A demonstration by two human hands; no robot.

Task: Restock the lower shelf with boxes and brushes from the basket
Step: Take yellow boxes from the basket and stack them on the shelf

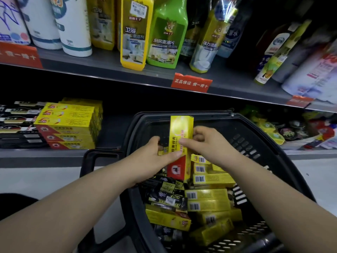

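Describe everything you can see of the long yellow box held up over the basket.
The long yellow box looks like printed cardboard, with a pale circle near its top and a red panel at its lower end. It stands almost upright over the black basket. The left hand grips its left side; the right hand pinches its right edge. Whether it touches the boxes below is unclear.
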